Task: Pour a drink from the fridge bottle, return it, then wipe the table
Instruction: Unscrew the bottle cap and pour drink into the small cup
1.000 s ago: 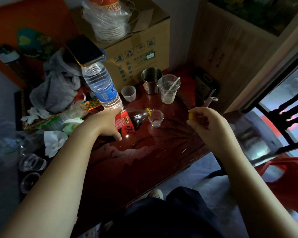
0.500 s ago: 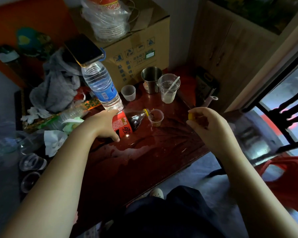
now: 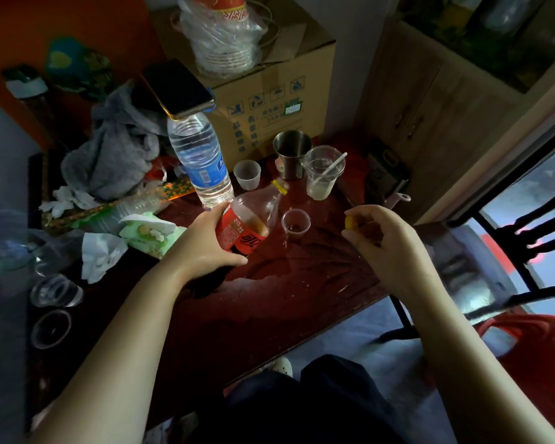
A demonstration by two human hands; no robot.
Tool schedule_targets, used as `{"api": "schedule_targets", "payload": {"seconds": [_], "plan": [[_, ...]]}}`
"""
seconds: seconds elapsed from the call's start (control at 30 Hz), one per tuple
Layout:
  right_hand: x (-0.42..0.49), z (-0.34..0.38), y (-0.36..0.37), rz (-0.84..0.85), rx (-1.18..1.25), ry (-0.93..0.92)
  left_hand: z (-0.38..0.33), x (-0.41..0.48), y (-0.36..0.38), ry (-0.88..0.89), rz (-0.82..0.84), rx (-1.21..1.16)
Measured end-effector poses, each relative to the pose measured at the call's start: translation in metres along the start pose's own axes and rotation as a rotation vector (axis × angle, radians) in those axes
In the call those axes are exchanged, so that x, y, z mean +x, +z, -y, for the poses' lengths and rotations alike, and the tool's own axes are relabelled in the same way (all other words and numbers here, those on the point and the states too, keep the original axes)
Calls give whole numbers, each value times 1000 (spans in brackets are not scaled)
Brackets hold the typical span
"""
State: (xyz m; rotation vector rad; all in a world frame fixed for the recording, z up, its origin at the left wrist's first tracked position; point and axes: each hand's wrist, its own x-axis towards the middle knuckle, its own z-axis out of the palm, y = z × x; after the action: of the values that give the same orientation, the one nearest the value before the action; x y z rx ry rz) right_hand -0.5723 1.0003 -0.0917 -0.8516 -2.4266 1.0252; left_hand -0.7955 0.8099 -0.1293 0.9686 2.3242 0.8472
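Your left grip is wrapped round the cola bottle, fingers and thumb curled over the red label about midway up the body. The bottle leans, its dark bottom end near your wrist and its neck pointing up and away to the right. The open mouth with its yellow ring sits just behind the small cup, not over it. I can't tell whether the base actually rests on the worktop or hangs just above it.

The small cup stands upright just right of the bottle's shoulder, between your two hands, with only a bit of dark drink in the bottom.

Your right grip is narrow, fingertips pinching the yellow cap, and it's held off to the right of the cup without touching it.

There's a wet, shiny patch on the worktop right in front of the bottle and cup.

Behind your left hand a water bottle stands with a phone lying on top of it. Further back there's a little white cup, a steel mug and a clear plastic cup with a straw, all in front of a cardboard box. A grey cloth and a green tissue pack lie on the left.
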Motion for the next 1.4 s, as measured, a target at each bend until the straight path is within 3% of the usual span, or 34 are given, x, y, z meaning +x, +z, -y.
{"api": "schedule_targets", "payload": {"seconds": [0.37, 0.7, 1.1, 1.27, 1.4], "plan": [[36, 61, 7, 71, 65, -194, -1, -41, 18, 72, -190, -225], [53, 83, 16, 277, 169, -338, -15, -89, 26, -14, -371, -167], [55, 54, 4, 723, 273, -464, -60, -144, 91, -340, -508, -181], [41, 74, 7, 922, 244, -671, -73, -186, 104, -450, -571, -194], [19, 100, 18, 1062, 269, -705, -79, -233, 105, -512, -651, -213]]}}
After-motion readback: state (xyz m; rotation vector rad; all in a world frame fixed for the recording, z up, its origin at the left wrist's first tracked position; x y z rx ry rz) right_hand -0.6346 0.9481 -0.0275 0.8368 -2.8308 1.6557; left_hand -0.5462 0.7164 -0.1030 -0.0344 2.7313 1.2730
